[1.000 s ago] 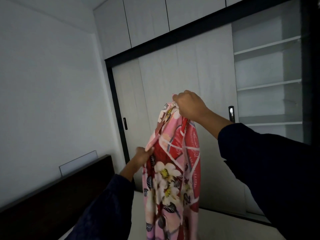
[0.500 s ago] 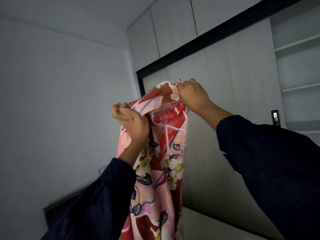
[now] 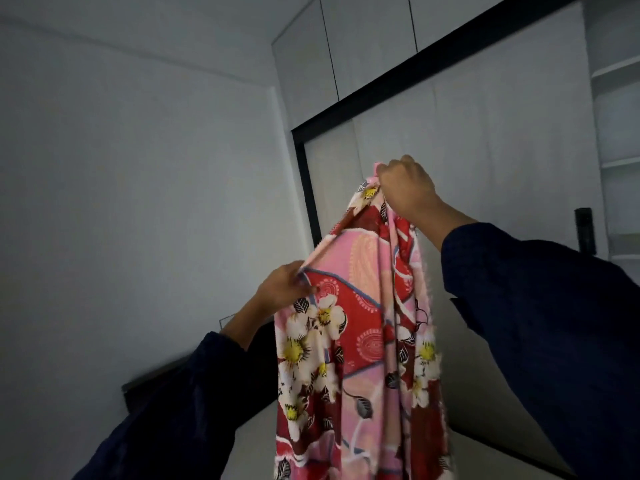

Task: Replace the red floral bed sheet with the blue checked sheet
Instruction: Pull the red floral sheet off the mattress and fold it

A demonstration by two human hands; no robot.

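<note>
Since half a second before, the left hand had dropped from beside the right to about 8 o'clock of it, drawing the sheet's top edge into a taut slanted line. The right hand was highest, its fingers bunched tight on a gathered corner of the red floral bed sheet; the left hand's fingers were pinched closed on the hem lower down. Between and below them the thin, soft cloth hung in long vertical folds, out of view at 6 o'clock, printed with white yellow-centred flowers, dark leaves and pink panels. Both arms wore dark, slightly fuzzy sleeves. Behind stood a pale, matte sliding wardrobe door in a black frame, and a dark flat headboard at 7 o'clock.
</note>
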